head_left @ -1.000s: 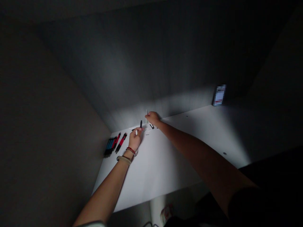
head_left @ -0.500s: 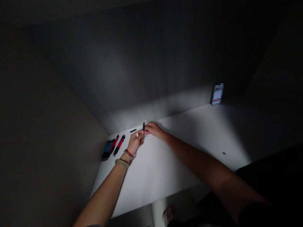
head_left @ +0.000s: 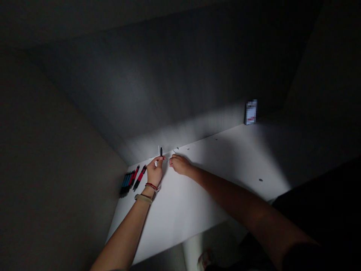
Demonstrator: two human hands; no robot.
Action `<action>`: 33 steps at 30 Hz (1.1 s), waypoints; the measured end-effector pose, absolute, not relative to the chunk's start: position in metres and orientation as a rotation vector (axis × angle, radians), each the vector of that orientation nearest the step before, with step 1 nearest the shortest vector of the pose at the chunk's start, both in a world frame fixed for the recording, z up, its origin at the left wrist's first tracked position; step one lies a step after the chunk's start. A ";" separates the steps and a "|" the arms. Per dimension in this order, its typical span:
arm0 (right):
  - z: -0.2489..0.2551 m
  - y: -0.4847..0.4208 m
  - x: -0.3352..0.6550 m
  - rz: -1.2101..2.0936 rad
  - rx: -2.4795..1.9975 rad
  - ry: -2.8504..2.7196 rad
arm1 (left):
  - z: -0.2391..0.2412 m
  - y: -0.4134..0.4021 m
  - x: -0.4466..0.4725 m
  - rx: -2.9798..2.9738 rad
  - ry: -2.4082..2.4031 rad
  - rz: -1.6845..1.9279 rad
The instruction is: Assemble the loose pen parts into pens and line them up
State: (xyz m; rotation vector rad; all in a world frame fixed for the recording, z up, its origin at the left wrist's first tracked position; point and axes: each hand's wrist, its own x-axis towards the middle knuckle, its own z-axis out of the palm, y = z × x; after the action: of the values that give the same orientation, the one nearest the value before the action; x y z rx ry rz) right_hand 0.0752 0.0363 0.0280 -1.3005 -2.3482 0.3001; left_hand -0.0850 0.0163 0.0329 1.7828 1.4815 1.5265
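Note:
My left hand [head_left: 155, 172] is closed around a short black pen barrel [head_left: 161, 151] that stands upright above the fingertips. A thin white stick [head_left: 158, 149] rises just beside the barrel; whether the hand holds it too is unclear. To the right, my right hand [head_left: 179, 164] is apart from the left, its fingers pinched together over the white table [head_left: 180, 203]. Anything between those fingertips is too small to make out. Left of my left hand lies a red and black pen [head_left: 140, 178].
A row of blue and red pens [head_left: 127, 183] lies at the table's left end. Small dark pieces [head_left: 177, 148] lie near the back wall, and a dark round spot [head_left: 261, 180] is at the right. A phone-like object [head_left: 251, 112] with a blurred screen leans on the wall.
My right hand has drawn away from the left hand and the black barrel, so a gap now shows between them. The view has also shifted slightly.

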 end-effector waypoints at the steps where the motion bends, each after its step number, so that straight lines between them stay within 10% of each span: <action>1: 0.028 0.035 0.074 0.277 -1.308 -2.360 | 0.035 0.014 -0.083 1.791 1.464 1.534; 15: 0.026 0.065 0.094 1.128 -0.957 -1.302 | 0.022 0.021 -0.096 2.151 1.563 1.335; 33: 0.019 0.069 0.095 1.103 -0.954 -1.252 | 0.021 0.020 -0.101 2.134 1.735 1.265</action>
State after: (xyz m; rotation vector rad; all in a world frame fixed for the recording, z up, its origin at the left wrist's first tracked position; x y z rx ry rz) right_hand 0.0951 0.0688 0.0189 -0.9535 -1.2517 1.1032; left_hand -0.1005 0.0197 0.0209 2.1342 1.7349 1.2649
